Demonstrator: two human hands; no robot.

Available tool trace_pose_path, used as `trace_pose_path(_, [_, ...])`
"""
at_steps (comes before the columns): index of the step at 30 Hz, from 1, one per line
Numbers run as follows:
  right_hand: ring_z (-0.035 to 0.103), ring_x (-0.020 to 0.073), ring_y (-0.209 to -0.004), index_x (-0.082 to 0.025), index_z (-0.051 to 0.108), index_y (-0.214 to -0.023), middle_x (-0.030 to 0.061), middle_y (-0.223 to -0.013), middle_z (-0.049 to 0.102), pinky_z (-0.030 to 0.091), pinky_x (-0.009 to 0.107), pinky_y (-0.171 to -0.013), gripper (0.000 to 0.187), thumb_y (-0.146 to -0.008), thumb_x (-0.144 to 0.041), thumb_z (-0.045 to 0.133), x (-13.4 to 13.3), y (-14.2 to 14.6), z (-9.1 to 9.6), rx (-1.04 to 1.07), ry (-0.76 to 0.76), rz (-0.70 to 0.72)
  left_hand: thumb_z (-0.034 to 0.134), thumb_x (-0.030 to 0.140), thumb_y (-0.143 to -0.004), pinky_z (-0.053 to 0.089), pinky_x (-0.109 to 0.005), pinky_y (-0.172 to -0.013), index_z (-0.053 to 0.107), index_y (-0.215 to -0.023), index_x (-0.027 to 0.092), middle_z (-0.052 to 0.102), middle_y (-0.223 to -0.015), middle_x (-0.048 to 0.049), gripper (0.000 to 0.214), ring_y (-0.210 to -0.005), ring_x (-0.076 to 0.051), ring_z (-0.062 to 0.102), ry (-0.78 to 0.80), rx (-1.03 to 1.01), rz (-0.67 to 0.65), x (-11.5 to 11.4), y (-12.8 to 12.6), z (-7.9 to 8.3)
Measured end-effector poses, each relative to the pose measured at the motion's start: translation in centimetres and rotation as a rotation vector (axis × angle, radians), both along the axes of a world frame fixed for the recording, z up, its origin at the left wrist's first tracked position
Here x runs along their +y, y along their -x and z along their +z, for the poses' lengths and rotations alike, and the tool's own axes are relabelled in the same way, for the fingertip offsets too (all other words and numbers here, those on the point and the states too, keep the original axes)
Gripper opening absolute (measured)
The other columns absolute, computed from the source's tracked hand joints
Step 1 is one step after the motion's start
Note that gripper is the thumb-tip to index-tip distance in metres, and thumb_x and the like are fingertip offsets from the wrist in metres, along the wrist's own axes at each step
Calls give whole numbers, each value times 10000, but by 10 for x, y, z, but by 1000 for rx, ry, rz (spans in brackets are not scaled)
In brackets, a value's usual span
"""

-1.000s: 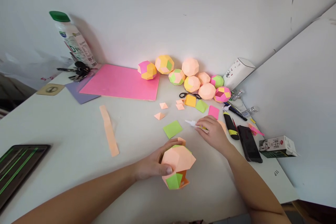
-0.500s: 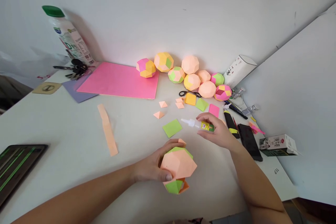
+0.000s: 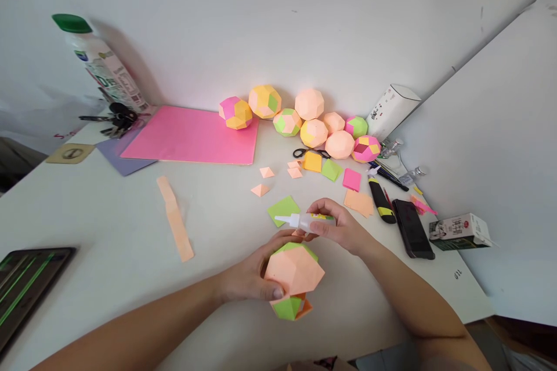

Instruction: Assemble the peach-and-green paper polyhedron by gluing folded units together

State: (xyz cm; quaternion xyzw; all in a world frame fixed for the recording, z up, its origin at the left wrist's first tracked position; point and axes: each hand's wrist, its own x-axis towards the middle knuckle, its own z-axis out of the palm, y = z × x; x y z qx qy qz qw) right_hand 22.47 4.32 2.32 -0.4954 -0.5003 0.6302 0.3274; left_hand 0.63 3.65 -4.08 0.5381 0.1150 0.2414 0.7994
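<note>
My left hand (image 3: 256, 278) grips a peach and green folded-paper ball (image 3: 293, 269) from its left side, thumb on the front. An open gap with loose flaps shows at the ball's lower right. Just above the ball, my right hand (image 3: 333, 225) is closed around a glue bottle (image 3: 307, 221), its white nozzle pointing left. Beneath the nozzle lies a green paper sheet (image 3: 282, 208). Small folded peach pieces (image 3: 260, 190) rest farther back on the table. Part of my left fingers is hidden behind the ball.
Several finished paper balls (image 3: 339, 145) are grouped against the wall. Scissors (image 3: 311, 153), a pink sheet (image 3: 191, 136) and coloured paper squares (image 3: 351, 179) lie in front of it. A cutter (image 3: 382, 200), phone (image 3: 413, 229) and milk carton (image 3: 459, 232) stand right; a peach strip (image 3: 176, 220) lies left.
My right hand has carried the glue bottle left and slightly down, to just above the paper ball. My left hand keeps its hold on the ball. The view has shifted slightly.
</note>
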Motion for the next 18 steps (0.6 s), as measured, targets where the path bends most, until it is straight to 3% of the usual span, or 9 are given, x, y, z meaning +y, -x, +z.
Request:
trace_pose_path(3, [657,154,-739,-209,559,-977,25,-952,610,541,363,-758,363,-722,-377,755,0,-6,8,-81,-62,15,763,547,-629,361,-513,-1030,422,-1366,300,225,-1455,-92,848,-1305,-366,329,24,10,13,-1,1,-1])
trace_pose_path(8, [539,239,-1107,-252,591,-1103,67,-1224,549,526,333,-809,448,-698,-320,769,0,-22,29,-237,-208,74,791,542,-590,342,-507,-1050,448,-1349,308,215,-1444,-85,865,-1317,-372,316,33,58,8,-1,3,-3])
trace_pose_path(14, [579,209,-951,-247,561,-996,43,-1037,587,506,318,-756,326,-730,-318,736,-3,-27,38,-357,-333,-12,780,566,-593,330,-508,-1058,439,-1354,300,228,-1432,-95,876,-1320,-370,310,-5,68,6,-1,2,-1])
trace_pose_path(18, [566,217,-993,-238,594,-969,48,-1061,585,479,321,-803,308,-718,-300,760,-3,-28,37,-330,-416,35,775,576,-594,320,-513,-1062,442,-1353,292,230,-1434,-99,876,-1324,-377,301,-14,70,5,-1,2,-1])
